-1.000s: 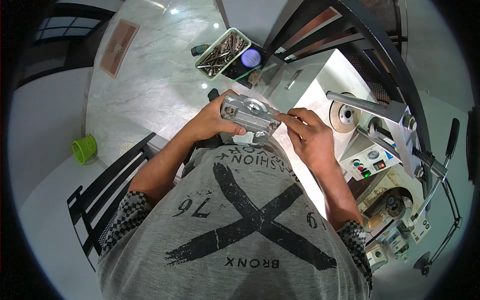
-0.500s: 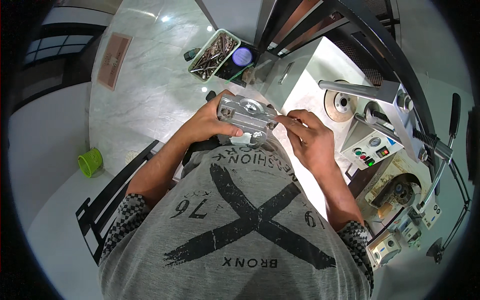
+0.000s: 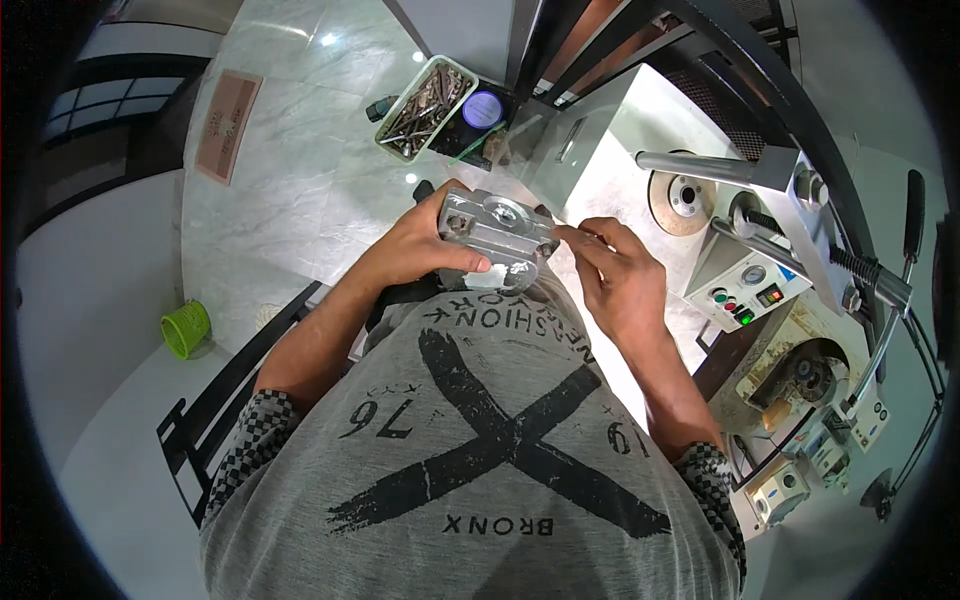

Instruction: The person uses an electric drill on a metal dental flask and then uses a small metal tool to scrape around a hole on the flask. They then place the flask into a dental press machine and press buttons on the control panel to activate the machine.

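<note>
A silver metal block point(image 3: 497, 238) is held in front of my shirt. It has round raised parts, bolts in its corners and a white patch near its lower edge. My left hand point(image 3: 428, 243) is closed round its left end, with the thumb along the near side. At the block's right end, my right hand point(image 3: 627, 278) has its fingertips pinched near a corner bolt point(image 3: 546, 249). Whatever small part lies between those fingertips is hidden from me.
A green-rimmed bin of metal parts point(image 3: 430, 108) stands on the floor beside a purple-lidded tub point(image 3: 484, 110). To the right are a white cabinet point(image 3: 610, 165), a press with a round plate point(image 3: 684, 195) and a control box point(image 3: 745, 290). A green basket point(image 3: 186, 328) sits far left.
The view has shifted very slightly. Both hands keep nearly the same place on the metal block, and the right fingertips have barely moved.
</note>
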Demonstrator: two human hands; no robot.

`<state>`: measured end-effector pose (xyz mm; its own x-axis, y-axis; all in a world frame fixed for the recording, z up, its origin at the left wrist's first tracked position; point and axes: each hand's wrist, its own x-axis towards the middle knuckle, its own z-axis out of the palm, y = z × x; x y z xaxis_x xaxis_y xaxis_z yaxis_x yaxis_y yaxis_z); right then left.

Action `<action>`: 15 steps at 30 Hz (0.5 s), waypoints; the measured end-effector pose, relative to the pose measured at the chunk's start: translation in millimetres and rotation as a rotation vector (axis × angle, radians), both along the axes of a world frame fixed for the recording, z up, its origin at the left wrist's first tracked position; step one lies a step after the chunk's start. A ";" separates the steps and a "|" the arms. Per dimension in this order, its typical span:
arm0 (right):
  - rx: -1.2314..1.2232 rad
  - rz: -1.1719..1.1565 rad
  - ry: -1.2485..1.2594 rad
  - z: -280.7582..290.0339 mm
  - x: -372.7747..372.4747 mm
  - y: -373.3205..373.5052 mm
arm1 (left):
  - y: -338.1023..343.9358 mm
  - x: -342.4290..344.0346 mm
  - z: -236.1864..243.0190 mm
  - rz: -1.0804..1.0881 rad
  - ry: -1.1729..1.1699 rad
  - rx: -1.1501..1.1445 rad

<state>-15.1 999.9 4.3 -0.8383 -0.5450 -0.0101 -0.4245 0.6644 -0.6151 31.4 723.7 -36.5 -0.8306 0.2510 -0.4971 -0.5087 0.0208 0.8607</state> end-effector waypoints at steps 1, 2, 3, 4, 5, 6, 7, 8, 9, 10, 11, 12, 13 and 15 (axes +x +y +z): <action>-0.001 0.000 -0.001 -0.1 0.1 0.1 | -0.4 -0.9 0.4 -0.003 0.006 -0.015; -0.002 0.009 -0.011 0.4 -0.2 0.6 | -0.3 -2.6 0.3 -0.011 0.014 -0.026; -0.002 0.018 -0.021 0.6 -0.5 0.9 | -0.1 -3.1 -0.2 -0.014 0.015 -0.025; -0.001 0.015 -0.020 -0.2 -0.8 0.8 | -0.1 -3.0 -0.7 -0.005 0.007 -0.012; -0.004 0.033 0.002 -1.9 -1.2 -0.2 | -0.5 -3.1 -0.3 0.004 -0.002 -0.002; -0.007 0.051 0.025 -3.0 -1.7 -1.3 | -0.1 -3.7 0.6 0.001 -0.002 -0.004; -0.009 0.048 0.026 -3.0 -2.5 -2.6 | 0.7 -4.8 1.9 -0.018 -0.012 0.003; 0.010 0.053 0.033 -2.9 -2.9 -3.9 | 1.6 -4.9 3.0 -0.036 -0.025 0.011; 0.029 0.058 0.040 -2.7 -3.4 -4.6 | 2.2 -5.5 4.2 -0.036 -0.027 0.010; 0.028 0.058 0.038 -2.4 -4.4 -4.1 | 2.9 -6.3 5.8 -0.049 -0.013 0.000; 0.028 0.032 0.010 -2.3 -6.6 -2.5 | 3.6 -7.2 7.0 -0.060 0.002 -0.010; 0.028 0.007 -0.018 -1.9 -8.3 -0.9 | 4.5 -7.7 8.1 -0.059 0.002 -0.011; 0.027 0.009 -0.018 -0.7 -9.1 0.9 | 5.4 -7.8 9.3 -0.048 0.007 -0.014; -0.001 0.026 -0.029 2.9 -8.2 4.8 | 6.8 -6.4 8.8 -0.039 0.013 -0.015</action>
